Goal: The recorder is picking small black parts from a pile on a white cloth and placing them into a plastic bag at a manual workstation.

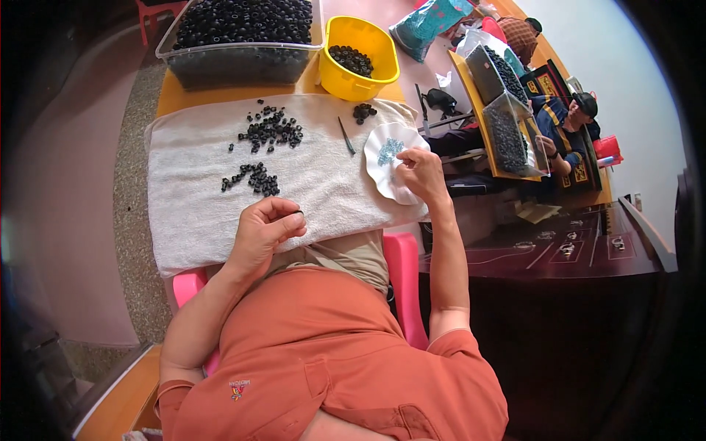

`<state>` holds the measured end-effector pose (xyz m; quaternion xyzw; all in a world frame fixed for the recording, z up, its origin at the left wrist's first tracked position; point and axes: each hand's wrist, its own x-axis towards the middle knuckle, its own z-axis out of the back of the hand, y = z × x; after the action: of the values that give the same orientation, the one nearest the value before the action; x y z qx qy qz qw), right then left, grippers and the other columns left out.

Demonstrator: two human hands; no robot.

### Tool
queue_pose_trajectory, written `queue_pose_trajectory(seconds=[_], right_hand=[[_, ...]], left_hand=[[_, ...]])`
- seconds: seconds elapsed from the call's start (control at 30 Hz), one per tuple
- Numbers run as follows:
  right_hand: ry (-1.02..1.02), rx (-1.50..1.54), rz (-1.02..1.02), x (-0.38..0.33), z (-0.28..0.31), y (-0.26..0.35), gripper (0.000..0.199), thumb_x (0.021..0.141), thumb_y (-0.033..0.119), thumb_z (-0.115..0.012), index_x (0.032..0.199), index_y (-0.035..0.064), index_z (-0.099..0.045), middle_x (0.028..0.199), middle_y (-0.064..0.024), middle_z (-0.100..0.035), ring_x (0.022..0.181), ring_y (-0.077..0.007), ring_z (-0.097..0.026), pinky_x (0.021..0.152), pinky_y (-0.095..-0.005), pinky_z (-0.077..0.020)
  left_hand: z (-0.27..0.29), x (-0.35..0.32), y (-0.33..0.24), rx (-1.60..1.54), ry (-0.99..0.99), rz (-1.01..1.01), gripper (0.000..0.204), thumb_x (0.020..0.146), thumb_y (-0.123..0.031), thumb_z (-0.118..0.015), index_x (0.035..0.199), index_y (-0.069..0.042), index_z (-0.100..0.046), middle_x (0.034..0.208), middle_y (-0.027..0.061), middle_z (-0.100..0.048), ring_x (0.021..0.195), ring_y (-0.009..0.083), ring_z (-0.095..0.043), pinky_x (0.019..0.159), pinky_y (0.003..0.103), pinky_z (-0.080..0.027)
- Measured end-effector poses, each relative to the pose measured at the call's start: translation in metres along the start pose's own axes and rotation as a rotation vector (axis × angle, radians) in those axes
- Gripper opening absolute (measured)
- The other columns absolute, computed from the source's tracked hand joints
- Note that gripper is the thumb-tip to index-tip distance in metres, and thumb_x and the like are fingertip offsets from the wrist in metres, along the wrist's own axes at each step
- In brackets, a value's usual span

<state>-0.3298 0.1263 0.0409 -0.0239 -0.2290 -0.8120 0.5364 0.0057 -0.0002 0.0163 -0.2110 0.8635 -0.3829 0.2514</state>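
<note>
beads, black and ring-like, heap the big clear bin (pixel 243 65) at the upper left of the frame, and to its right the yellow tub (pixel 378 50) holds a smaller lot of black pieces (pixel 351 61) at its bottom. right of centre, the white dish (pixel 376 176) with a wavy rim carries a small spread of pale blue bits (pixel 390 150)

the person's right hand (pixel 421 175) reaches over the dish's right side and hides part of it; its fingers are bent down, and one cannot tell whether the tips meet or hold anything. the left hand (pixel 266 226), at lower centre, has thumb and forefinger clamped on a small dark piece (pixel 298 212), mostly hidden by the fingers

around them, a white towel (pixel 198 158) covers the near part of the table; on it lie an upper pile (pixel 272 131) and a lower pile (pixel 257 178) of black parts, the lower one just above the left hand. dark tweezers (pixel 346 136) lie between the upper pile and the dish, and a little cluster (pixel 363 112) sits below the tub. at the upper right, a seated co-worker (pixel 557 121) is beside more clear bins (pixel 507 137) of black pieces
</note>
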Motion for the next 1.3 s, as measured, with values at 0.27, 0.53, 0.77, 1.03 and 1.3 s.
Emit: queue_pose_trajectory(seconds=[0.27, 0.53, 0.77, 1.03, 1.3], right_hand=[[0.025, 0.427, -0.116, -0.012, 0.006, 0.010, 0.012, 0.080, 0.000, -0.071, 0.092, -0.0043, -0.069, 0.076, -0.0062, -0.068, 0.071, -0.0099, -0.065, 0.064, -0.0246, -0.0519], [0.484, 1.069, -0.067, -0.030, -0.007, 0.108, 0.010, 0.079, -0.005, -0.074, 0.086, -0.0039, -0.066, 0.083, -0.0045, -0.065, 0.072, -0.0102, -0.059, 0.064, -0.0226, -0.0463], [0.690, 1.105, 0.019, -0.025, -0.022, 0.139, 0.014, 0.077, 0.001, -0.079, 0.084, -0.0017, -0.068, 0.084, -0.0057, -0.066, 0.076, -0.0107, -0.060, 0.066, -0.0243, -0.0467], [0.794, 1.073, 0.109, -0.022, -0.023, 0.136, 0.014, 0.073, -0.001, -0.081, 0.081, -0.0019, -0.069, 0.081, -0.0068, -0.068, 0.075, -0.0120, -0.063, 0.068, -0.0248, -0.0491], [0.910, 1.135, -0.062, -0.021, -0.019, 0.143, 0.014, 0.071, -0.003, -0.081, 0.080, -0.0032, -0.069, 0.080, -0.0069, -0.068, 0.075, -0.0123, -0.063, 0.068, -0.0239, -0.0490]], left_hand=[[0.006, 0.003, 0.000, 0.026, 0.047, 0.042, 0.013, 0.089, -0.003, -0.067, 0.101, -0.002, -0.062, 0.092, 0.0065, -0.067, 0.082, 0.0133, -0.066, 0.077, 0.027, -0.057], [0.001, 0.002, 0.005, -0.053, 0.051, 0.047, 0.016, 0.090, -0.004, -0.067, 0.105, 0.000, -0.064, 0.092, 0.0067, -0.067, 0.081, 0.0139, -0.066, 0.075, 0.026, -0.056], [0.002, 0.000, -0.001, -0.061, 0.245, 0.078, 0.016, 0.090, -0.006, -0.067, 0.105, -0.001, -0.063, 0.094, 0.0060, -0.067, 0.081, 0.0143, -0.067, 0.075, 0.027, -0.057], [0.006, 0.000, -0.007, -0.108, 0.374, 0.243, 0.022, 0.087, -0.004, -0.069, 0.105, -0.003, -0.057, 0.094, 0.0064, -0.066, 0.084, 0.0144, -0.067, 0.077, 0.029, -0.059], [0.006, -0.002, -0.012, -0.126, 0.396, 0.294, 0.023, 0.086, -0.002, -0.069, 0.104, -0.004, -0.055, 0.096, 0.0062, -0.065, 0.086, 0.0144, -0.067, 0.077, 0.030, -0.059]])
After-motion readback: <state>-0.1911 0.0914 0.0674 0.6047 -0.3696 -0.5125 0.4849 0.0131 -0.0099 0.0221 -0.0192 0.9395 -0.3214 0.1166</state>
